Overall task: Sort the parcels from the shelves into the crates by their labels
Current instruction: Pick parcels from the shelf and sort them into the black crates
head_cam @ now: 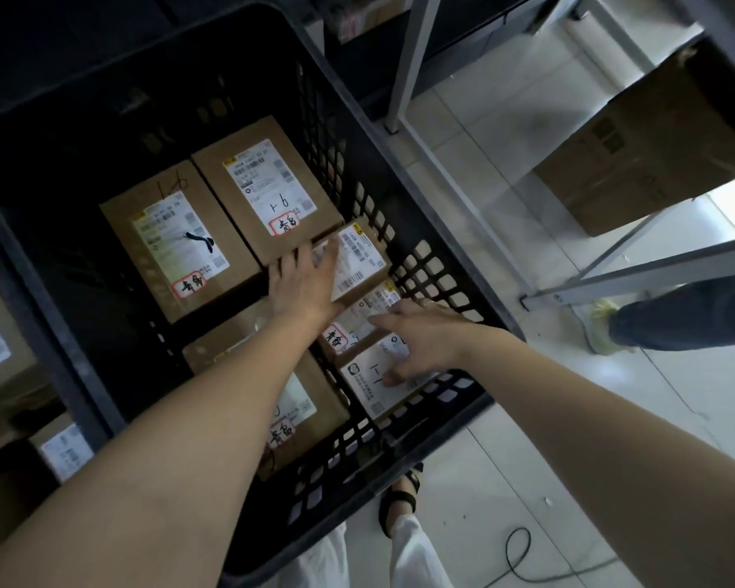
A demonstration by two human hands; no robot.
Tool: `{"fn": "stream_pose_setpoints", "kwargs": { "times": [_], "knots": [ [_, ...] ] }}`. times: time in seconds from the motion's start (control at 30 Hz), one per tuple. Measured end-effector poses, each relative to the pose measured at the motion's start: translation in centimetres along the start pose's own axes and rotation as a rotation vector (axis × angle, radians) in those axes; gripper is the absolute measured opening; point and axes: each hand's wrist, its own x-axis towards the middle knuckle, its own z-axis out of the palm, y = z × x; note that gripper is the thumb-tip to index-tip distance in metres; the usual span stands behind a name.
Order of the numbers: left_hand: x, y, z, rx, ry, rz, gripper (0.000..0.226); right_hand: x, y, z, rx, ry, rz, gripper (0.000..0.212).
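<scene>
A black lattice crate holds several brown cardboard parcels with white shipping labels and red-edged stickers. Two large parcels lie at the back. My left hand lies flat, fingers spread, on a small parcel by the crate's right wall. My right hand rests with fingers spread on another small parcel in the near right corner. Between them shows a third small parcel. A large parcel lies partly under my left forearm.
A second crate with labelled parcels stands to the left. Grey metal shelving rises on the right, with a big cardboard box under it. Another person's leg and shoe stand at the right. A cable lies on the tiled floor.
</scene>
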Motion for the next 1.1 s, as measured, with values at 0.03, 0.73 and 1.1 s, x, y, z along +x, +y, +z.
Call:
{"fn": "stream_pose_setpoints", "kwargs": {
  "times": [0.03,0.73,1.1],
  "knots": [
    [0.1,0.1,0.0,-0.001,-0.008,-0.013,0.105,0.0,0.0,0.1,-0.049,-0.003,-0.006,0.091],
    [-2.6,-0.4,3.4,0.959,-0.259,0.546,0.070,1.6,0.6,0.9,0.246,-0.089,0.175,0.053],
    [-2.4,-0.4,2.1,0.999,-0.265,0.560,0.065,1.4,-1.5,-0.3,-0.199,-0.062,0.100,0.062]
  ]
}}
